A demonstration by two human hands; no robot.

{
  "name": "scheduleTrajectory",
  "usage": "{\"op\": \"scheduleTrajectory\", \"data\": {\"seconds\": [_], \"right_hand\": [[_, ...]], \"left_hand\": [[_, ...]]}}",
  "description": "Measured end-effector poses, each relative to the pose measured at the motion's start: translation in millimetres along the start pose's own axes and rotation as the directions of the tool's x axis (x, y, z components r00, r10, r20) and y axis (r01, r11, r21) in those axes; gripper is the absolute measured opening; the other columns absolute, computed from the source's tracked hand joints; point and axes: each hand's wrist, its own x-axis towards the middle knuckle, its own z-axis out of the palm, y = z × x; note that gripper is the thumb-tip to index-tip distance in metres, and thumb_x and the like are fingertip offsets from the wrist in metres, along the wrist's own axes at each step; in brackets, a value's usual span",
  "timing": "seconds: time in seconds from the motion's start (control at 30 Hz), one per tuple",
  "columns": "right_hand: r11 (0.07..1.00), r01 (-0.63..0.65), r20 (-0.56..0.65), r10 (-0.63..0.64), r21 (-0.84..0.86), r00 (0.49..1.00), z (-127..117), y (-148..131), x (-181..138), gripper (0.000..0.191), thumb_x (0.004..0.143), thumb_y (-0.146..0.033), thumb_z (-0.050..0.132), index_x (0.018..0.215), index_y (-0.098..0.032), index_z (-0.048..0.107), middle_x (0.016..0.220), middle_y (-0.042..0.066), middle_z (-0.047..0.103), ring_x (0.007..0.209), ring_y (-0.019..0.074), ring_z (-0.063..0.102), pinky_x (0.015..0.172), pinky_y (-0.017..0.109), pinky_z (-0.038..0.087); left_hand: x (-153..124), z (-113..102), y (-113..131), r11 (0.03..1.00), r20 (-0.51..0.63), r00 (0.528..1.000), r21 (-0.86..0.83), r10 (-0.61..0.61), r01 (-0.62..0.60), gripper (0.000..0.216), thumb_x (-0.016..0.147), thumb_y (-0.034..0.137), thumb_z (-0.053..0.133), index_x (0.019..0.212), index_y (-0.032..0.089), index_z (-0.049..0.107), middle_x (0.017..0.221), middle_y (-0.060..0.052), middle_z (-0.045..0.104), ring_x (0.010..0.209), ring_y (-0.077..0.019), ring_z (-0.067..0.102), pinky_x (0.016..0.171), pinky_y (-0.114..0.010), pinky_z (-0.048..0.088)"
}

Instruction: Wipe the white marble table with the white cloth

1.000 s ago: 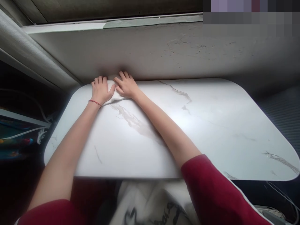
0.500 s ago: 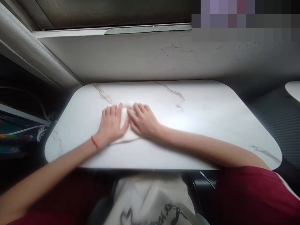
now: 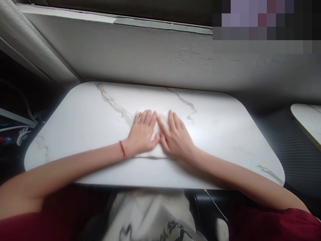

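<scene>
A white cloth (image 3: 151, 154) lies flat on the white marble-patterned table (image 3: 220, 134), mostly covered by my hands. My left hand (image 3: 143, 131), with a red string bracelet at its wrist, presses palm down on the cloth's left part, fingers stretched forward. On the right part of the cloth rests my right hand (image 3: 176, 134), also palm down with its fingers extended. The two thumbs meet or nearly meet at the middle. Along the near side, the cloth's edge shows as a thin grey line.
Behind the table rises a grey wall (image 3: 125, 53) with peeling paint and a ledge (image 3: 160, 25). Pale cables (image 3: 23, 134) hang at the left edge. A white printed fabric (image 3: 150, 214) lies below the table's front edge. Another white tabletop (image 3: 308, 117) stands at the right.
Both hands and the cloth under them have moved right across the table, toward its middle. The camera's view has tilted and shifted slightly.
</scene>
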Motion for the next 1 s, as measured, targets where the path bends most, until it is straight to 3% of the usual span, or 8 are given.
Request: {"op": "scheduleTrajectory", "data": {"seconds": [0.17, 0.33, 0.6, 1.0], "right_hand": [[0.995, -0.073, -0.014, 0.074, 0.064, 0.997, 18.7, 24.9, 34.5, 0.063, 0.101, -0.028, 0.035, 0.161, -0.010, 0.034, 0.163, 0.027, 0.034, 0.149, 0.0462, 0.033, 0.113, 0.063, 0.038], [0.980, -0.080, -0.086, 0.096, 0.180, 0.992, 41.1, 46.2, 74.2, 0.060, 0.099, -0.027, 0.035, 0.156, -0.012, 0.044, 0.160, 0.024, 0.037, 0.147, 0.0437, 0.033, 0.115, 0.063, 0.034], [0.978, -0.148, -0.125, 0.166, 0.146, 0.978, 57.9, 68.6, 135.8, 0.056, 0.097, -0.025, 0.036, 0.149, -0.011, 0.052, 0.133, 0.024, 0.053, 0.121, 0.0373, 0.047, 0.107, 0.054, 0.037], [0.972, -0.138, -0.168, 0.171, 0.189, 0.971, 66.3, 82.5, 151.4, 0.053, 0.095, -0.027, 0.038, 0.143, -0.015, 0.056, 0.126, 0.020, 0.052, 0.113, 0.0357, 0.045, 0.101, 0.052, 0.036]], "left_hand": [[42.2, 12.3, -17.0, 0.998, -0.042, 0.999, -0.052, -0.020, 0.018, 0.066, 0.097, 0.036, 0.039, 0.150, -0.003, 0.040, 0.153, -0.030, 0.047, 0.145, -0.0398, 0.041, 0.121, -0.056, 0.026], [76.9, 18.0, -37.0, 0.990, -0.001, 0.991, -0.039, -0.133, 0.133, 0.068, 0.098, 0.040, 0.040, 0.152, -0.002, 0.039, 0.156, -0.029, 0.043, 0.145, -0.0400, 0.039, 0.121, -0.053, 0.026], [132.0, 24.8, -69.3, 0.985, -0.015, 0.985, -0.011, -0.172, 0.171, 0.062, 0.098, 0.038, 0.041, 0.148, 0.001, 0.044, 0.152, -0.027, 0.046, 0.142, -0.0390, 0.042, 0.118, -0.050, 0.029], [148.7, 30.5, -87.4, 0.987, -0.078, 0.984, -0.044, -0.160, 0.157, 0.050, 0.095, 0.040, 0.049, 0.134, 0.009, 0.053, 0.137, -0.023, 0.056, 0.127, -0.0393, 0.051, 0.106, -0.051, 0.040]]}}
